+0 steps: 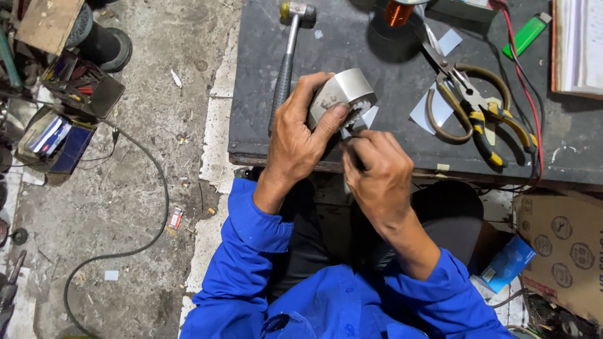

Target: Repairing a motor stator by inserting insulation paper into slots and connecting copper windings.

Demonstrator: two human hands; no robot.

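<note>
Wrapped around the metal cylinder [342, 94], my left hand [298, 141] is clamping it just above the dark bench [389, 135] edge. I'm seeing my right hand [377, 172] pinching shut just below it, touching its toothed end; what it is pinching is hidden.

Metal cylinder [342, 94] over table [389, 138] edge, hammer [287, 59] left, scissors [449, 85] and pliers [487, 122] right

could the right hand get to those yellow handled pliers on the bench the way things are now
Probably yes. The pliers lie in the open on the dark bench top, to the right of the right hand, with nothing between them. But that hand is busy at the metal cylinder the left hand grips.
</note>
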